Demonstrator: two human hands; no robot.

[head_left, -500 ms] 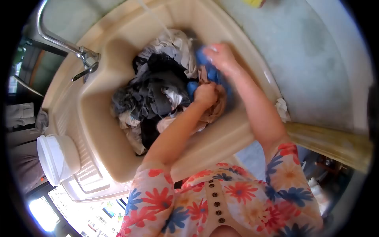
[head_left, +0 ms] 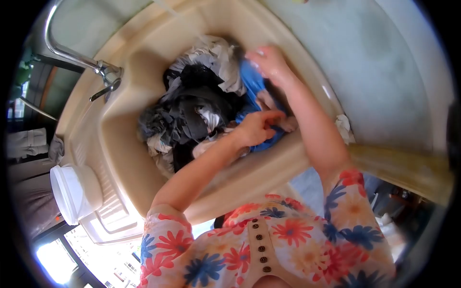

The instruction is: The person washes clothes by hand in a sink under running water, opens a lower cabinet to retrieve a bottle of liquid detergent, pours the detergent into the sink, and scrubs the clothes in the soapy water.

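In the sink (head_left: 122, 158), the blue cloth (head_left: 252, 81) is held by the right hand's (head_left: 269, 62) curled fingers; whether anything is pinched by the left hand's (head_left: 257, 128) bent fingers cannot be told. Hand-laundering seems underway; steady grip appears needed.

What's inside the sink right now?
Dark fabric, pale fabric and blue fabric, the last partly covered by the left hand and right hand. Whatever lies beneath the fabrics is hidden.
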